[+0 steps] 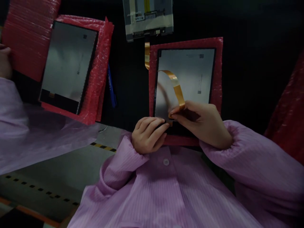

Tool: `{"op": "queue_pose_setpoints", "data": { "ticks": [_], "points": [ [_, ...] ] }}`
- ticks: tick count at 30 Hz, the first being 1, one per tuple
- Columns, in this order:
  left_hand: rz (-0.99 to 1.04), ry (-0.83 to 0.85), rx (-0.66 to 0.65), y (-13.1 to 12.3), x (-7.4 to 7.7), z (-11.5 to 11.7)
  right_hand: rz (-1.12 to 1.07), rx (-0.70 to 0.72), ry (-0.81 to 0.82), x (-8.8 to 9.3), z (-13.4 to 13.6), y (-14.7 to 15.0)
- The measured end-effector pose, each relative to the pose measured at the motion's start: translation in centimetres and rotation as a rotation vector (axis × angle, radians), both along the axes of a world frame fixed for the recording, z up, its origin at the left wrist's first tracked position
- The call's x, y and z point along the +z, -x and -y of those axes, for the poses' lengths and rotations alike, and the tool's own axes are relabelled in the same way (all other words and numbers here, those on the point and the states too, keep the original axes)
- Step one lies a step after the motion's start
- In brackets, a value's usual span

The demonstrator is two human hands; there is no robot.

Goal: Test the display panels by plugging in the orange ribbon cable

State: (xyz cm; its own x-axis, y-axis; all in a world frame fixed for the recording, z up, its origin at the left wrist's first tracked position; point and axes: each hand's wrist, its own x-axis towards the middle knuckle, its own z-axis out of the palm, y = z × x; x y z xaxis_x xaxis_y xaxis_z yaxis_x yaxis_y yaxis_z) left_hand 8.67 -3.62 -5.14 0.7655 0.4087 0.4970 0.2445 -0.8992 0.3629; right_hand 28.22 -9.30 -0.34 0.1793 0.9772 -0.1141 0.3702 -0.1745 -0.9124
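In front of me a display panel (187, 72) lies back side up on a red bubble-wrap sheet (218, 72). My right hand (201, 122) pinches the end of an orange flat flex cable (178, 93) just above the panel's lower edge. The cable arches up and left over the panel; another stretch hangs from a circuit board unit (148, 23) at the top. My left hand (149, 134) rests at the panel's lower left edge, its fingers bent together beside a small orange connector tab (170, 124). Whether those fingers grip the edge is hard to make out.
At left a second panel (68, 63) lies on stacked red bubble wrap (101, 72). A blue pen (111, 87) lies to its right. A co-worker's hand (5, 61) is at the far left by more wrap. Red wrap (288, 117) also stands at the right edge.
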Motion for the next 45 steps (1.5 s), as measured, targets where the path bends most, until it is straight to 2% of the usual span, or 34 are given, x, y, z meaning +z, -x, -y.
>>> {"op": "queue_pose_setpoints", "data": {
  "ticks": [3,7,10,17,23,29,33,45],
  "points": [
    [0.151,-0.120,0.036,0.2,-1.0,0.1,0.048,0.043,0.011,0.0,0.2,0.2],
    [0.056,-0.257,0.000,1.4,-1.8,0.4,0.101,0.079,0.013,-0.1,0.5,0.5],
    [-0.053,-0.218,-0.001,2.4,-2.1,0.7,0.161,0.098,0.011,-0.1,0.5,0.7],
    [-0.065,-0.100,-0.013,2.5,-2.1,0.8,0.236,0.130,-0.019,-0.2,0.4,0.7],
    [-0.021,-0.302,0.014,1.8,-1.6,0.6,0.265,0.135,-0.070,0.0,0.4,0.8],
    [0.004,-0.248,-0.002,1.8,-1.5,0.7,0.187,0.188,-0.037,0.3,0.3,0.2],
    [0.018,-0.272,0.007,1.7,-1.4,0.7,0.251,0.235,-0.067,0.3,0.2,-0.1],
    [0.108,-0.362,0.043,0.7,-2.1,0.4,0.194,0.347,-0.124,0.1,0.1,-0.3]
  ]
}}
